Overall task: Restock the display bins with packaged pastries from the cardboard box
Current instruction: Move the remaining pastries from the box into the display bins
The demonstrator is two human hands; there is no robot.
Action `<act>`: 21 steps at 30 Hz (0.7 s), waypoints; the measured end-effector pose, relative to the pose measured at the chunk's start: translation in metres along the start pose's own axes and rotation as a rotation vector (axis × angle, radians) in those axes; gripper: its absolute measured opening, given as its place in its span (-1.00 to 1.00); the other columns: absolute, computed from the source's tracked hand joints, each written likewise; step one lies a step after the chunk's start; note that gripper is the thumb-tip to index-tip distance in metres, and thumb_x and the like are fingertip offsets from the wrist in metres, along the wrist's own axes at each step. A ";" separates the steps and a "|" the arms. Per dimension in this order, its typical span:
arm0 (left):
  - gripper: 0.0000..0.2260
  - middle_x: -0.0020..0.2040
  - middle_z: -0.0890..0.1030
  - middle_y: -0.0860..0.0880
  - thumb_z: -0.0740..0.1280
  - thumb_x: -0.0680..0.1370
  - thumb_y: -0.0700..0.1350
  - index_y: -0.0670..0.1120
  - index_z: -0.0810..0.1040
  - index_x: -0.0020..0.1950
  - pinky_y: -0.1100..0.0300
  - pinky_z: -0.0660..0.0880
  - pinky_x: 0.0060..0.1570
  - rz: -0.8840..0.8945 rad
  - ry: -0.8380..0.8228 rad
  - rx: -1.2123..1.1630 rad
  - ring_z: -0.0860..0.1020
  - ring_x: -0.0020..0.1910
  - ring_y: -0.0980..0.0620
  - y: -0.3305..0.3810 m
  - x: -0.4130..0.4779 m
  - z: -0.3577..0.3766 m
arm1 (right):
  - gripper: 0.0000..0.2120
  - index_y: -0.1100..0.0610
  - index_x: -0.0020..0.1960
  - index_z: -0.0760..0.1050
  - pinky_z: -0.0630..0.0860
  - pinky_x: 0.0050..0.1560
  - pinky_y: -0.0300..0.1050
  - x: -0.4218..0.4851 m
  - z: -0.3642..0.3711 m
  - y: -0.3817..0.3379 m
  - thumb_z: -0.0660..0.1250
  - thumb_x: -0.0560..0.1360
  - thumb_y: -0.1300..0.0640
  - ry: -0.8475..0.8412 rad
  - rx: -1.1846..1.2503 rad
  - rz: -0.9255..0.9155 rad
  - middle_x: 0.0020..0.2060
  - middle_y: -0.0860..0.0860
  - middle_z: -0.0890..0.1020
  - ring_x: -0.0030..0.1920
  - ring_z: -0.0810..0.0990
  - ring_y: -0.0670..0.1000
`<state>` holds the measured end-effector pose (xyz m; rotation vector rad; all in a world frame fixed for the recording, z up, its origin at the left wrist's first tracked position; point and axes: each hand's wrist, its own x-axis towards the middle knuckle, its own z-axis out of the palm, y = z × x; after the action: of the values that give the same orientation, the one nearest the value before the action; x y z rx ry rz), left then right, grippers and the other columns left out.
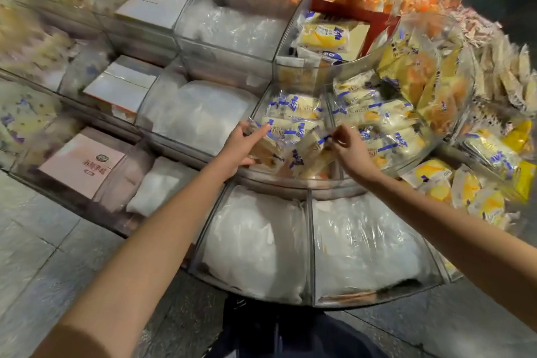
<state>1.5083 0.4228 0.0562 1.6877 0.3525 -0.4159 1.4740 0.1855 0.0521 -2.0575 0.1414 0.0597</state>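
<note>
Both arms reach into the middle clear bin [290,181] of a tiered display.

- Left hand [241,146]: at the bin's left wall, fingers [259,130] curled round a blue-printed pastry packet [268,152], which stands tilted on edge.
- Right hand [347,149]: fingers narrowed, pinching the top edge of a second packet [312,150] just beside the first.
- More of the same packets lie heaped behind, in this bin and its right-hand neighbour.
- Red box [374,19]: in the bin above, open, with yellow packets inside.
- Lower bins hold white bags [252,241].
- The picture is blurred at the edges.
</note>
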 end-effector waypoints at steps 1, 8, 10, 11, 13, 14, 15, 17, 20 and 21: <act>-0.76 0.08 0.56 -0.02 0.40 0.54 0.07 -0.01 0.40 0.01 0.12 0.60 -0.29 -0.026 -0.037 -0.044 0.57 -0.02 0.09 0.000 0.005 0.001 | -0.88 0.14 -0.07 0.41 0.52 -0.03 -0.22 0.002 0.000 0.001 0.27 0.57 0.33 0.005 -0.004 0.015 -0.08 0.08 0.60 -0.08 0.58 0.00; -0.81 -0.14 0.51 0.06 0.34 0.57 0.09 -0.01 0.50 0.04 0.13 0.59 -0.26 0.148 -0.168 0.614 0.56 -0.23 0.09 0.003 0.034 -0.009 | -0.57 0.19 0.35 0.29 0.58 -0.02 -0.10 0.008 -0.012 0.001 0.31 0.53 0.34 -0.139 -0.059 0.099 0.01 0.13 0.57 0.01 0.59 0.10; -0.73 -0.22 0.59 0.07 0.29 0.56 0.19 0.00 0.55 -0.03 0.20 0.47 -0.27 0.259 -0.205 0.918 0.60 -0.29 0.05 0.010 0.039 -0.013 | -0.52 0.12 0.40 0.27 0.58 -0.07 -0.11 0.014 -0.013 -0.002 0.34 0.54 0.25 -0.178 -0.146 0.066 -0.08 0.06 0.54 -0.08 0.57 0.05; -0.69 -0.24 0.59 0.08 0.27 0.55 0.25 0.02 0.57 -0.06 0.20 0.42 -0.26 0.277 -0.226 1.035 0.60 -0.26 0.05 0.014 0.041 -0.015 | -0.52 0.08 0.41 0.27 0.55 -0.14 -0.17 0.018 -0.012 -0.003 0.35 0.55 0.21 -0.188 -0.161 0.058 -0.14 -0.01 0.51 -0.15 0.55 -0.02; -0.63 -0.20 0.58 0.06 0.23 0.53 0.35 0.07 0.56 -0.11 0.17 0.35 -0.24 0.302 -0.242 1.268 0.56 -0.16 0.04 0.023 0.047 -0.018 | -0.55 0.05 0.37 0.32 0.47 -0.23 -0.30 0.023 -0.010 -0.005 0.37 0.54 0.17 -0.214 -0.165 0.059 -0.18 -0.13 0.48 -0.20 0.51 -0.13; -0.61 -0.21 0.57 0.05 0.23 0.51 0.37 0.07 0.56 -0.15 0.16 0.33 -0.22 0.326 -0.241 1.347 0.53 -0.12 0.03 0.027 0.051 -0.019 | -0.60 0.08 0.33 0.39 0.47 -0.23 -0.32 0.027 -0.009 -0.006 0.38 0.52 0.17 -0.235 -0.186 0.057 -0.14 -0.13 0.50 -0.16 0.53 -0.11; -0.60 -0.23 0.56 0.03 0.25 0.50 0.37 0.05 0.56 -0.20 0.15 0.32 -0.20 0.356 -0.242 1.380 0.49 -0.10 0.02 0.030 0.054 -0.019 | -0.66 0.11 0.26 0.45 0.49 -0.19 -0.31 0.030 -0.009 -0.005 0.40 0.51 0.18 -0.260 -0.223 0.060 -0.09 -0.10 0.54 -0.10 0.55 -0.06; -0.62 -0.29 0.50 0.03 0.34 0.49 0.29 -0.01 0.57 -0.26 0.12 0.31 -0.17 0.432 -0.289 1.334 0.45 -0.10 0.01 0.033 0.058 -0.017 | -0.75 0.11 0.13 0.49 0.55 -0.10 -0.19 0.034 -0.012 -0.006 0.43 0.48 0.17 -0.291 -0.295 0.065 0.00 0.01 0.58 -0.04 0.58 0.02; -0.77 -0.21 0.52 0.07 0.48 0.46 0.09 -0.04 0.61 -0.04 0.06 0.45 -0.06 0.433 -0.429 1.130 0.52 -0.09 -0.01 0.034 0.064 -0.015 | -0.82 0.09 0.01 0.47 0.54 -0.01 -0.08 0.037 -0.016 -0.005 0.45 0.47 0.18 -0.296 -0.344 0.041 -0.01 0.05 0.59 -0.02 0.58 0.07; -0.80 -0.17 0.55 0.09 0.50 0.44 0.04 0.03 0.60 -0.01 0.04 0.49 -0.01 0.424 -0.450 1.072 0.54 -0.07 0.01 0.034 0.065 -0.014 | -0.83 0.09 -0.02 0.47 0.54 -0.01 -0.11 0.036 -0.018 -0.006 0.44 0.48 0.21 -0.296 -0.336 0.033 -0.02 0.05 0.59 -0.01 0.58 0.07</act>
<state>1.5828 0.4313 0.0580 2.5282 -0.6820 -0.7088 1.5102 0.1698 0.0618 -2.3526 -0.0206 0.4323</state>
